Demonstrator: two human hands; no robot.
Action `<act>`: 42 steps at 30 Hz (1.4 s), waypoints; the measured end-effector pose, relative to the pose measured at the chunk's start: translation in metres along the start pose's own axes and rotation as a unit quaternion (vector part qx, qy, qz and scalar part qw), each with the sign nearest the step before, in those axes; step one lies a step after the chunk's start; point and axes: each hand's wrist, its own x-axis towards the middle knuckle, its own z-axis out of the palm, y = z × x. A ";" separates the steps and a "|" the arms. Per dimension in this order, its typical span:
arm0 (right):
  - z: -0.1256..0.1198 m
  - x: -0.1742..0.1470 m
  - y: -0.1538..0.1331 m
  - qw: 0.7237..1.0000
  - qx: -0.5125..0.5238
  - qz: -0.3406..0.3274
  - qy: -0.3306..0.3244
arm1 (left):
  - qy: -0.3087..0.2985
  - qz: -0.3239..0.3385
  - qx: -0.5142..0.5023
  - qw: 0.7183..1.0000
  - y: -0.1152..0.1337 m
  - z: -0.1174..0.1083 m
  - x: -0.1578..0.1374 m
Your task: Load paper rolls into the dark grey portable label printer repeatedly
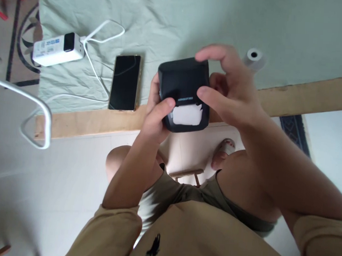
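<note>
A small black label printer (182, 81) with rounded corners is held up just past the table's near edge. White paper with a torn edge (187, 115) shows in its lower part, below small printed lettering. My left hand (156, 117) is closed round the printer's left side, thumb on the front face. On the other side, my right hand (237, 91) has its thumb on the front face and its index finger at the top right corner; its remaining fingers curl in by the right edge. A small white paper roll (254, 56) stands on the cloth beyond my right hand.
A phone (125, 83) with a dark screen lies left of the printer on the green cloth (165, 20). Further left lies a white power bank (59, 48) with a white cable (92, 66) plugged in. The table's wooden edge (87, 125) runs in front; a stool (187, 174) is below.
</note>
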 end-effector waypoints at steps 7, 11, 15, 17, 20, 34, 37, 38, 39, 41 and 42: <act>0.008 -0.003 0.004 0.991 0.081 0.066 -0.084 | 0.011 -0.020 0.028 0.999 -0.001 -0.001 -0.003; 0.015 -0.004 0.010 0.995 0.086 0.028 -0.052 | -0.009 -0.010 0.023 1.000 0.001 0.001 -0.003; 0.022 -0.006 0.012 0.996 0.083 -0.005 -0.024 | 0.005 -0.006 0.048 0.999 0.003 0.003 -0.004; 0.023 -0.007 0.012 0.996 0.082 0.003 -0.020 | 0.002 -0.002 0.056 0.998 0.003 0.003 -0.004; 0.023 -0.006 0.011 0.996 0.084 0.019 -0.018 | 0.003 0.008 0.056 0.998 0.003 0.002 -0.004; 0.021 -0.006 0.009 0.985 0.162 0.053 -0.018 | 0.017 -0.009 0.042 0.999 0.001 0.000 -0.001; 0.021 -0.006 0.012 0.981 0.183 0.055 -0.020 | 0.007 -0.011 0.026 1.000 0.000 0.000 0.001; 0.021 -0.006 0.012 0.980 0.190 0.057 -0.017 | 0.001 -0.015 0.018 1.000 0.001 0.000 0.002; 0.021 -0.005 0.013 0.979 0.196 0.059 -0.011 | -0.004 -0.021 0.011 1.000 0.001 0.000 0.004; 0.021 -0.004 0.014 0.976 0.207 0.066 0.004 | -0.007 -0.031 0.005 0.999 0.004 0.003 0.010; 0.021 -0.003 0.014 0.975 0.211 0.068 0.010 | -0.006 -0.032 0.005 0.999 0.006 0.004 0.013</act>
